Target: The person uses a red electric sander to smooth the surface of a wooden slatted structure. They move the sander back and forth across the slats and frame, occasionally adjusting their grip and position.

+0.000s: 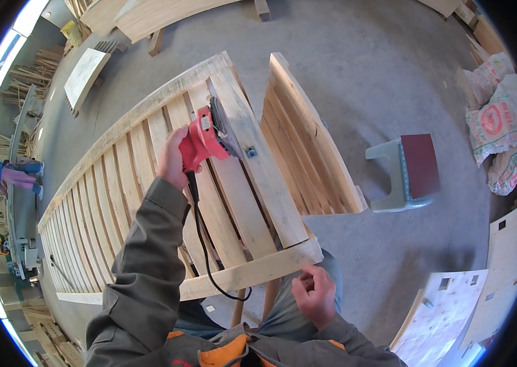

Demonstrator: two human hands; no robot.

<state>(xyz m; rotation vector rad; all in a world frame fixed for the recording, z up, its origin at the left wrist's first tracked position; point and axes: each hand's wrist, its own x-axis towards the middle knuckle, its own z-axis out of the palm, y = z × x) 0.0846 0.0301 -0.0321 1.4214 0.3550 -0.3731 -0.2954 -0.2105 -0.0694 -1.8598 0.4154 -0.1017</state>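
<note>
My left hand (176, 160) grips a red electric sander (204, 136) by its body, above a pale slatted wooden frame (234, 211). The sander is tilted, its dark sanding pad (226, 127) facing right; whether it touches the slats I cannot tell. From its back end a black cord (203, 244) loops down over the near rail. A small dark square piece (251, 152) lies on the wide end slat. Just below the frame's near right corner is my right hand (315, 296), with its fingers curled in and nothing visible in them.
Beside the frame's right end stands a wooden panel (307, 140). Farther right is a grey plastic stool (393, 177) with a dark red sheet (419, 165) on it. Sacks (500, 116) and boards (448, 312) line the right side. Another person (20, 174) is at the far left.
</note>
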